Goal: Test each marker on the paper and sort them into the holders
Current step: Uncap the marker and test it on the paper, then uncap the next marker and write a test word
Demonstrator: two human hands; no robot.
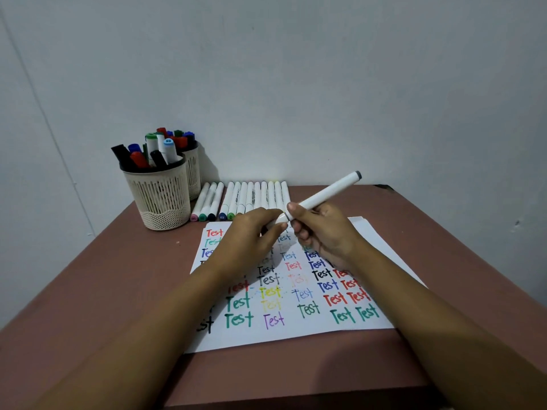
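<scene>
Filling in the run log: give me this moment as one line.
left hand pinches lower end of marker | right hand grips its barrel | above paper | row of markers lies behind | two holders back left

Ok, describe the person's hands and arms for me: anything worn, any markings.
The left hand and right hand are bare: no gloves, no rings visible. Neither wrist carries a watch or bracelet. The left forearm and right forearm are uncovered to the frame's edge, no sleeve in view. A nail showing on the right hand looks short, unpainted.
</scene>
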